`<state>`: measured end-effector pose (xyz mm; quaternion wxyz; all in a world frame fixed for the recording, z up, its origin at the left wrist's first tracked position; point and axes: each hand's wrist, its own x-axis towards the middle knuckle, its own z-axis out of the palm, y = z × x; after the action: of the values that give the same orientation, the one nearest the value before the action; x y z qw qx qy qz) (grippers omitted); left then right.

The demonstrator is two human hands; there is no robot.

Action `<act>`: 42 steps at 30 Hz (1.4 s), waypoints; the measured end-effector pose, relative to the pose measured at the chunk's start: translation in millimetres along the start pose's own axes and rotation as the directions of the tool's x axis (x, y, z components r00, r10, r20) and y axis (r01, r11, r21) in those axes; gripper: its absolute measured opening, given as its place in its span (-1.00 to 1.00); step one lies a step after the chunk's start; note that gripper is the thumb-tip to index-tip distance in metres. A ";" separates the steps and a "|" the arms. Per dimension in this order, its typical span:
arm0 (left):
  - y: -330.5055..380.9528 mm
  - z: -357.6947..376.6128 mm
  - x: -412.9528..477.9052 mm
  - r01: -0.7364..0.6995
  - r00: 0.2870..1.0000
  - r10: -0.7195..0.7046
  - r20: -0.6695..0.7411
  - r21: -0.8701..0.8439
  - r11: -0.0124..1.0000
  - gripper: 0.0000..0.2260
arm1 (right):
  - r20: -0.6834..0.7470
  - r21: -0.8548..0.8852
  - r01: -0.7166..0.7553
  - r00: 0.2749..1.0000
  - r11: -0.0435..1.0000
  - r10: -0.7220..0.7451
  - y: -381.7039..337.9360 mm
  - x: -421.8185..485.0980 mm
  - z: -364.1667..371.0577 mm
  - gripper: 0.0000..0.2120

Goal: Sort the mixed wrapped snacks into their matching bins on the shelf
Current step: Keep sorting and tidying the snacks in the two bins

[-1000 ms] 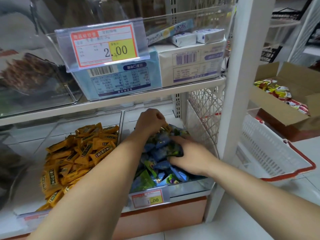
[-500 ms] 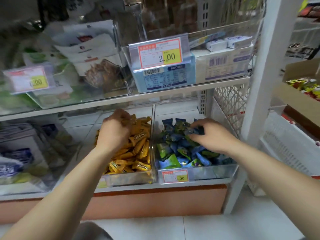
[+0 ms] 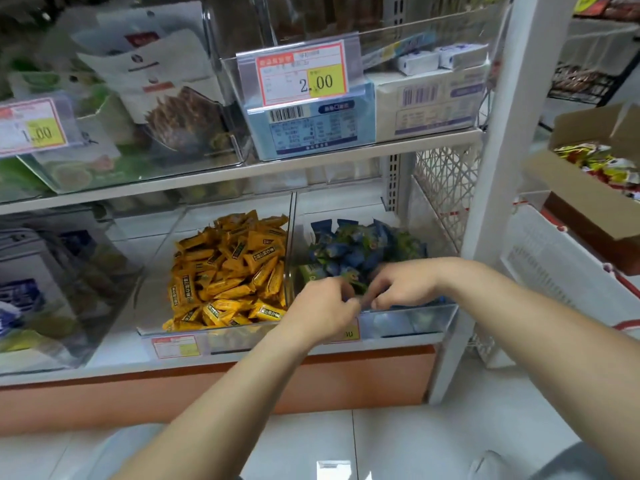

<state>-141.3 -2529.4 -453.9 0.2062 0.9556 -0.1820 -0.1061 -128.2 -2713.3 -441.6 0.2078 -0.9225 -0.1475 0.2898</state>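
Observation:
Two clear bins stand side by side on the lowest shelf. The left bin (image 3: 194,332) holds a heap of yellow wrapped snacks (image 3: 228,271). In the right bin (image 3: 415,320) lies a pile of blue and green wrapped snacks (image 3: 349,251). Both my hands are at the front of the right bin, almost touching. My left hand (image 3: 322,311) has its fingers curled over the bin's front edge, and whatever is under them is hidden. My right hand (image 3: 403,285) digs curled fingers into the blue pile and pinches a wrapper there.
A white shelf post (image 3: 491,161) stands just right of the bins. Beyond the post are a white basket (image 3: 561,271) and a cardboard box of red and yellow packets (image 3: 595,168). The upper shelf (image 3: 242,171) carries price tags and boxed goods close overhead. White floor tiles lie below.
My left hand has left the yellow bin and come right to the front of the blue bin. My right hand has drawn forward toward the bin's front edge. The camera has stepped back.

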 end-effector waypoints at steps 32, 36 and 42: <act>1.0 -15.6 71.1 0.036 0.991 -0.058 0.124 0.170 0.985 -0.74 | -0.357 -0.174 -0.268 0.914 0.947 0.193 14.7 11.8 -6.4 -0.71; -0.2 8.2 64.9 0.134 0.960 -0.166 0.225 0.150 0.979 -0.68 | -0.151 -0.200 -0.347 0.935 0.916 0.322 9.4 7.8 2.8 -0.58; 3.5 23.3 65.5 0.273 0.938 -0.243 0.248 -0.094 0.957 -0.59 | 0.014 0.088 -0.337 0.941 0.937 0.337 5.7 25.8 22.9 -0.66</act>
<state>-89.2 -2566.2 -481.5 0.2281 0.9369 -0.0706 -0.2551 -120.7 -2701.3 -473.5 0.1960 -0.9242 0.0259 0.3268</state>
